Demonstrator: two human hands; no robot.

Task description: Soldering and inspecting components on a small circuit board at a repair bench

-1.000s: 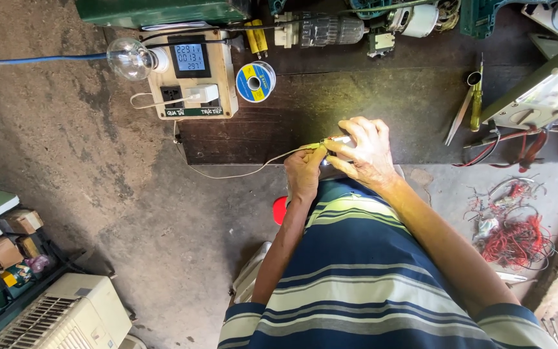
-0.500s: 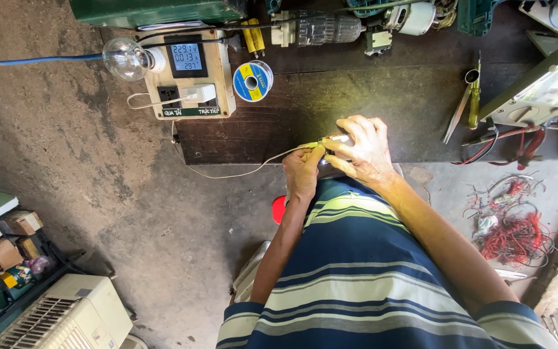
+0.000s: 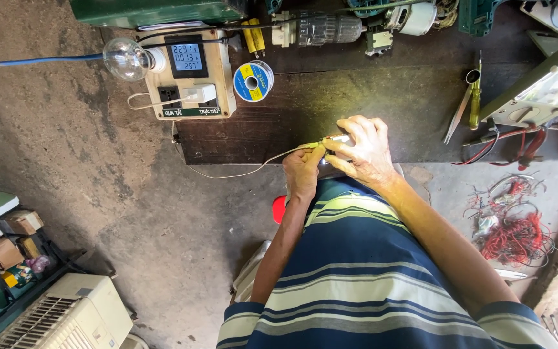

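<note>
Closest to the camera is the person's blue shirt with pale stripes [image 3: 369,284]. Both arms reach forward from it to the near edge of the dark wooden worktop [image 3: 382,103].

The left hand [image 3: 303,171] has its fingers pressed together and pinches the end of a thin pale wire [image 3: 240,173]. The wire sags off the near edge of the worktop and curves away to the left. The right hand [image 3: 363,152] is curled around a small silvery part [image 3: 340,138], pinching it just beside the left hand. The two hands touch.

To do this bit well, I think both hands should stay very steady and close together, and the wire end should be kept tight so it does not slip off the little part.

Further back, near the far left corner of the worktop, sits a cream box with a small screen and sockets [image 3: 192,74]. A clear round glass bulb [image 3: 126,58] sticks out of its left side. A small blue and yellow spool [image 3: 253,81] lies just beside the box.

The fingers hide most of the silvery part, so I cannot tell what it is. I also cannot see how the wire meets it.
</note>
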